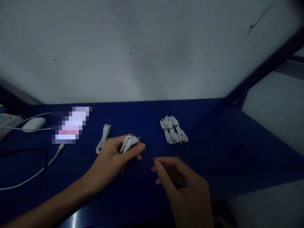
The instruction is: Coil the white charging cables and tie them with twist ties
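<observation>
My left hand (114, 158) is closed around a folded white cable (128, 143) above the blue table (213, 142). My right hand (180, 186) is just right of it, with thumb and forefinger pinched on a small dark tie (153, 159) that is hard to make out. Another coiled white cable (103, 138) lies loose on the table to the left of my left hand. A pile of bundled white cables (174, 129), each bound with a dark tie, lies farther back to the right.
A white mouse (34, 123) and a grey device sit at the far left edge. A blurred-out item (70, 125) lies beside them, with a white wire (30, 177) and a black cable (35, 152) trailing over the table. A pale wall (142, 47) rises behind.
</observation>
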`<state>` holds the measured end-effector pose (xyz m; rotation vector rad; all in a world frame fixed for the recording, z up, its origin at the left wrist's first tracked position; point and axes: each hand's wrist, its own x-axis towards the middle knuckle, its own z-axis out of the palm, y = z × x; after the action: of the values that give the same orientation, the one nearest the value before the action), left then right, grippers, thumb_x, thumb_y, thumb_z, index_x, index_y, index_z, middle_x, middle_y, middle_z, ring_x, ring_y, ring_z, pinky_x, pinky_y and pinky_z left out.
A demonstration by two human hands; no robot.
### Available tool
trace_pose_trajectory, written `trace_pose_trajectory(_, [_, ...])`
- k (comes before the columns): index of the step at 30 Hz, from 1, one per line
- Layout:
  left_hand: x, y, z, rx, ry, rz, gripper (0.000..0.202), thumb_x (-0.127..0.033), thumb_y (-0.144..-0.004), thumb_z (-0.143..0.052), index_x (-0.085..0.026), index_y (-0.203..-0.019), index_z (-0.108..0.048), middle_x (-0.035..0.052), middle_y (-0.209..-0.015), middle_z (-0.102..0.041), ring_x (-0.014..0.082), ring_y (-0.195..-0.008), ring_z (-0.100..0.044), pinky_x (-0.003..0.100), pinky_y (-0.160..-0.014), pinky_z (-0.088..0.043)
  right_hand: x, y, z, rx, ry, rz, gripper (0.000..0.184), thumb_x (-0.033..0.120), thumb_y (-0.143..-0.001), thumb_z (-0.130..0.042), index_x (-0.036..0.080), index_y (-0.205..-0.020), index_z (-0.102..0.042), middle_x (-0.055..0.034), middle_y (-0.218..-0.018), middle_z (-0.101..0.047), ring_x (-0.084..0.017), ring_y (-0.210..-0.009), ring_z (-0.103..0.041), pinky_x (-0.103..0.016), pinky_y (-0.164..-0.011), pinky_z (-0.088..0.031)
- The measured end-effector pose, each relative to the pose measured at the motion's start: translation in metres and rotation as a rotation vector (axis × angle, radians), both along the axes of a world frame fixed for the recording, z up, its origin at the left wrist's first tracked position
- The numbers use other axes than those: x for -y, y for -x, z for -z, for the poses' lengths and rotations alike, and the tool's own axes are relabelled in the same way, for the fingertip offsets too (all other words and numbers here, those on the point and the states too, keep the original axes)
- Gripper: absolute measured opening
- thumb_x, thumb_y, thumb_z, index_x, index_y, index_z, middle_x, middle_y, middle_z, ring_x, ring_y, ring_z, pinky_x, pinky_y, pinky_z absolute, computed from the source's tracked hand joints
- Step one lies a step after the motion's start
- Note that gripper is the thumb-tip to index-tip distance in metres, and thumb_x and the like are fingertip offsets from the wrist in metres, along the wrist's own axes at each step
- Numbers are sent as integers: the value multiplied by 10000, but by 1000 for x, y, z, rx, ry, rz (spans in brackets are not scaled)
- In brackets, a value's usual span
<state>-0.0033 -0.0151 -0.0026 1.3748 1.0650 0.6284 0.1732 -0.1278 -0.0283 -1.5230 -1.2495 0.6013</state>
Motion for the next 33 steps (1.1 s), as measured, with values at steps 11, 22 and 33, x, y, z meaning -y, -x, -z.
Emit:
trace_pose_trajectory(11, [-2, 2, 4, -23, -2, -26, 412, -537, -945, -860, -208, -730, -736, -72, -514, -494, 87, -422, -406, 203, -410, -259, 4, -10, 5, 407, -208, 40, 139, 141, -1068, -692, 242, -1093, -785, 6, -915, -791, -122, -685, -773, -227, -605, -640])
trace_pose_trajectory(22, [-4, 1, 6, 7, 81, -25, 464, -569, -969, -832, -199, -709, -726, -78, -452, -454, 76, -388, -374, 188, -383, -231, -3, -17, 2, 631, -411, -13, 188, 11, -1037, -704, 189, -1093, -725, -18, -863, -782, -127, -705, -771, -233, -584, -617])
trace_pose_trajectory(33, [-4, 0, -2, 135, 261, 10, 397, -521, -972, -845, -181, -782, -771, -44, -626, -614, 52, -417, -363, 183, -389, -299, -16, -19, 3, 816, -619, -6, 250, -65, -989, -723, 161, -1034, -626, 20, -683, -643, -106, -545, -619, -242, -438, -462])
